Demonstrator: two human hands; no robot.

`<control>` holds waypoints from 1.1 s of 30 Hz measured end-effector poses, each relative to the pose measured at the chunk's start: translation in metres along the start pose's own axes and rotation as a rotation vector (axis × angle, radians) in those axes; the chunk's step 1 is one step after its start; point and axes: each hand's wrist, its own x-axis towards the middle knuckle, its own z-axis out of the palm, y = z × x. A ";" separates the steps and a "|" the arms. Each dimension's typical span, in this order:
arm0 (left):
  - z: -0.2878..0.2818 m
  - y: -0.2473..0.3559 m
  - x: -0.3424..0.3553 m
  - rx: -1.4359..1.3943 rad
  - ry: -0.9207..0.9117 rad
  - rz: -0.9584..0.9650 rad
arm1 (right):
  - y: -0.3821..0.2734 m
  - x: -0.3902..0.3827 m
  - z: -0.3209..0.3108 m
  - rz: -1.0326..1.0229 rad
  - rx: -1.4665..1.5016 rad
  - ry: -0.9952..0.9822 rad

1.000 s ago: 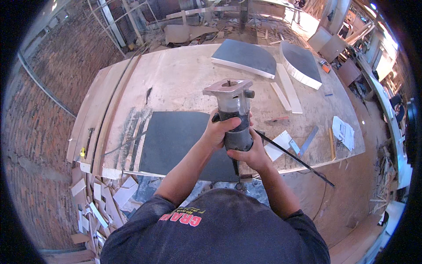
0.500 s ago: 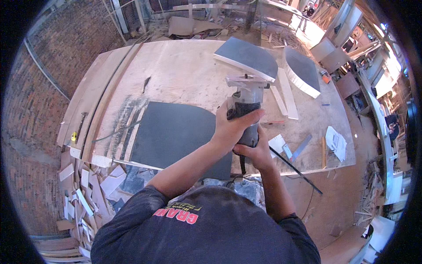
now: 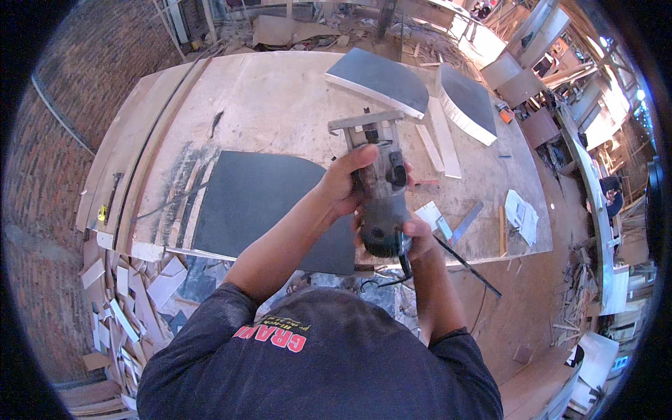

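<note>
I hold a trim router (image 3: 383, 220) up over the near part of the workbench, its flat base plate at the far end and a bit pointing away from me. My left hand (image 3: 343, 183) is closed around the upper body just below the base. Around the motor end, near the cord, my right hand (image 3: 420, 239) grips the housing from the right; part of its fingers is hidden behind the tool. Below and left of the router lies a dark grey panel (image 3: 259, 203) with one rounded corner, flat at the bench's near edge.
Two dark curved panels with pale edges, one (image 3: 381, 78) and another (image 3: 467, 101), lie at the far right of the workbench (image 3: 259, 91). Wood strips (image 3: 442, 136), papers (image 3: 521, 215) and a metal straightedge (image 3: 467, 222) are nearer. Offcuts (image 3: 126, 308) pile up at lower left.
The router has been turned in my hands, so another side of its body and its motor end now show. My left hand has moved slightly left along with it.
</note>
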 end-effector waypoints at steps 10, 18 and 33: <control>0.016 -0.008 -0.007 0.076 0.596 0.277 | 0.046 0.025 0.022 -0.576 -1.541 0.944; 0.011 0.005 -0.018 0.255 0.414 0.145 | 0.051 0.022 0.021 -0.491 -1.548 0.950; -0.001 0.008 -0.019 0.196 0.326 0.098 | 0.052 0.020 0.020 -0.456 -1.297 0.794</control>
